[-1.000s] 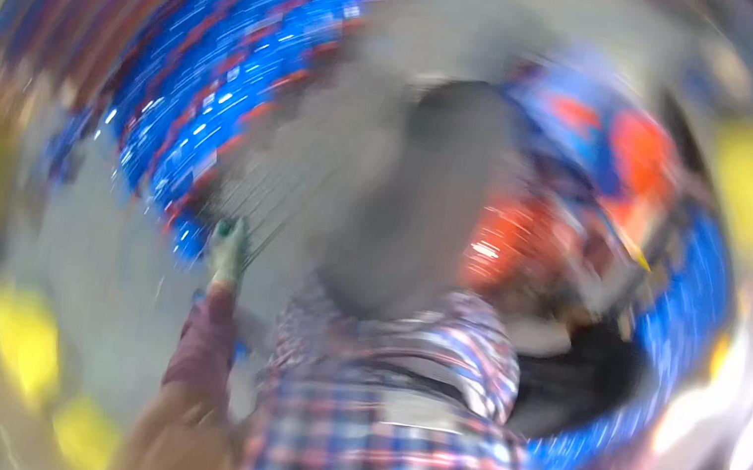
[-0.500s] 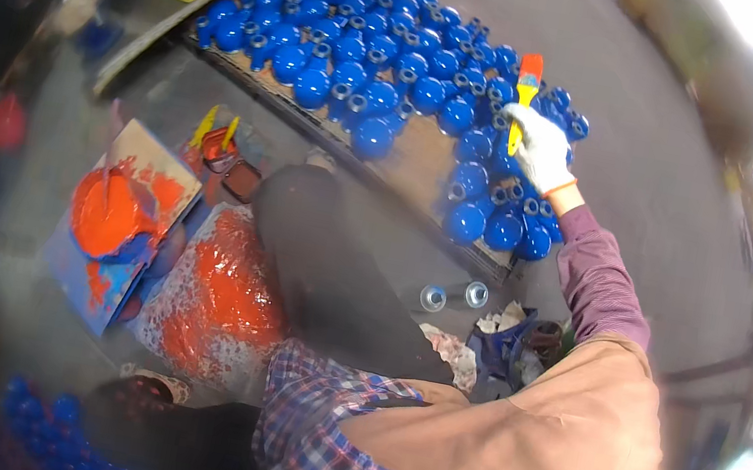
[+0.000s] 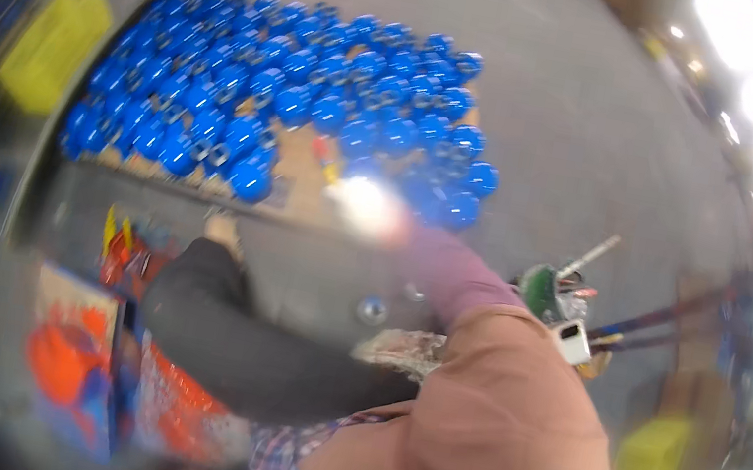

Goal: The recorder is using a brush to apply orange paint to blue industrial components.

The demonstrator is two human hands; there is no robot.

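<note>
My right hand, in a white glove, is smeared by motion. It holds a paintbrush with a red-orange head and a yellow handle. Under the brush a bare part of a brown board shows. Around that patch stand many glossy blue round pieces with short necks, packed close together. Several blue pieces lie just right of the hand. My left hand is out of view.
Left of my leg, an orange paint container stands on a paint-stained panel. Orange-smeared plastic sheeting lies beside it. Yellow-handled tools are near my knee. A yellow crate is far left; a green container stands right.
My right hand, with the paintbrush, has moved left and nearer, from the right side of the blue pieces to above the bare board. The whole view has also shifted.
</note>
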